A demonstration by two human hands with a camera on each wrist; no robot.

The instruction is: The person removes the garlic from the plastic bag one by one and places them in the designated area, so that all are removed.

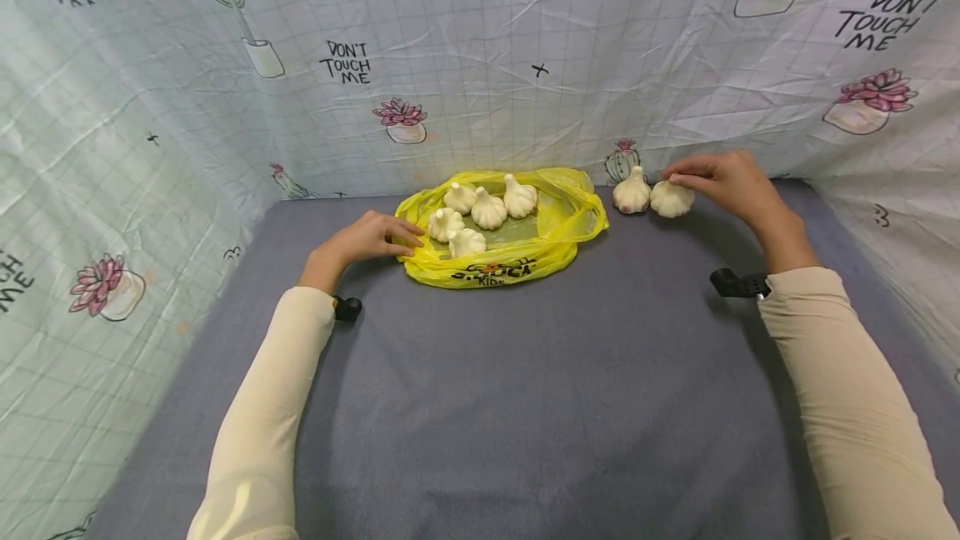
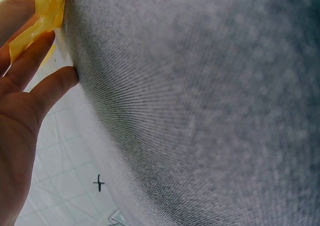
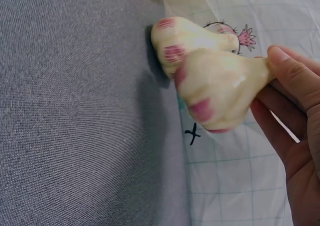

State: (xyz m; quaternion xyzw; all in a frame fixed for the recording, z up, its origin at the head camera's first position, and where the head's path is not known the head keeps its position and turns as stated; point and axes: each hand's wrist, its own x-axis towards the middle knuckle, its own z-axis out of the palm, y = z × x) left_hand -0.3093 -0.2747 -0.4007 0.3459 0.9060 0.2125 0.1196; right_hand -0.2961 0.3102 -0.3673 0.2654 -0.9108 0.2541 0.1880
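A yellow plastic bag (image 1: 495,271) lies open at the back middle of the grey surface, with several white garlic bulbs (image 1: 488,209) in it. My left hand (image 1: 408,238) is at the bag's left edge and pinches the yellow plastic (image 2: 47,6) between thumb and fingers (image 2: 30,53). Two more bulbs sit to the right of the bag. My right hand (image 1: 678,179) pinches the stem tip of the right-hand bulb (image 1: 671,200) (image 3: 220,93). That bulb touches the other bulb (image 1: 632,193) (image 3: 187,38), which has purple marks on its base.
The grey cloth surface (image 1: 525,398) stretches wide in front of the bag. A printed grid-pattern curtain (image 1: 480,65) walls in the back and both sides, close behind the two loose bulbs.
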